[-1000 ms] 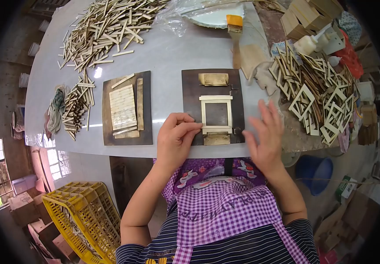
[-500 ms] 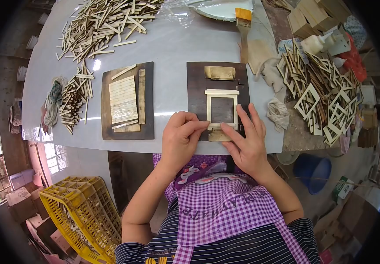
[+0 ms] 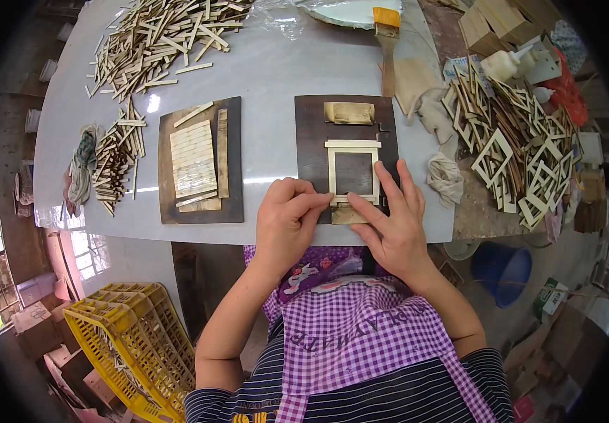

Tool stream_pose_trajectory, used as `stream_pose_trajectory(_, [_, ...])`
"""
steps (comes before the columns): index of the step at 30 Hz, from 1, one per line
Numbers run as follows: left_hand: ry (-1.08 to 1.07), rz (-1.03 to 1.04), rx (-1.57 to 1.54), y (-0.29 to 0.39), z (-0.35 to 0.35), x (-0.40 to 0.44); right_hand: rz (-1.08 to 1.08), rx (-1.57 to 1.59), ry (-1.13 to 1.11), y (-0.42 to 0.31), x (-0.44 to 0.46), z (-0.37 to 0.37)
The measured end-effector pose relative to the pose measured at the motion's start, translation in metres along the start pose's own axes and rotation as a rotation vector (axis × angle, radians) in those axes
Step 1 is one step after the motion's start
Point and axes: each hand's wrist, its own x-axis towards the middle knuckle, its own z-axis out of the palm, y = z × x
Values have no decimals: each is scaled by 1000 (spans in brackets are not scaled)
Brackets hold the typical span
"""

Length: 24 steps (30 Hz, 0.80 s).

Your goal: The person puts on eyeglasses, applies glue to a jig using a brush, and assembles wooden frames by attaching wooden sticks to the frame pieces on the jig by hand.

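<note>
A pale wooden frame [image 3: 353,144] made of strips lies on a dark board [image 3: 311,120] in front of me. My left hand [image 3: 289,220] is pinched at the frame's lower left corner, thumb and forefinger together. My right hand [image 3: 397,225] has its fingers spread, with fingertips touching the frame's bottom strip and right side. Wooden blocks sit on the board above the frame [image 3: 349,113] and below it. On the left, a second dark board [image 3: 167,180] carries a panel of pale strips [image 3: 194,158].
Loose strips [image 3: 170,39] are heaped at the back left. Several finished-looking frames [image 3: 495,151] pile up at the right, near a cloth [image 3: 445,180]. A brush [image 3: 388,53] lies behind the board. A yellow crate [image 3: 132,345] and blue bucket [image 3: 500,275] stand below table level.
My right hand has moved left from beside the board onto the frame's lower right part. My left hand has stayed at the lower left corner. The view has shifted slightly.
</note>
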Motion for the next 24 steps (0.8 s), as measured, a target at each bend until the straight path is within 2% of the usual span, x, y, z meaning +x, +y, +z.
stream_pose_trajectory(11, [-48, 10, 44, 5, -6, 4, 8, 18, 1, -1, 2, 1])
stream_pose_trajectory(15, [-136, -2, 93, 14, -20, 7, -5, -4, 25, -2, 3, 2])
stream_pose_trajectory(18, [-200, -405, -163, 23, -32, 6, -15, -43, 37, -3, 4, 2])
stream_pose_trajectory(24, [-280, -549, -380, 28, -44, 10, -3, -63, 51, -4, 2, 2])
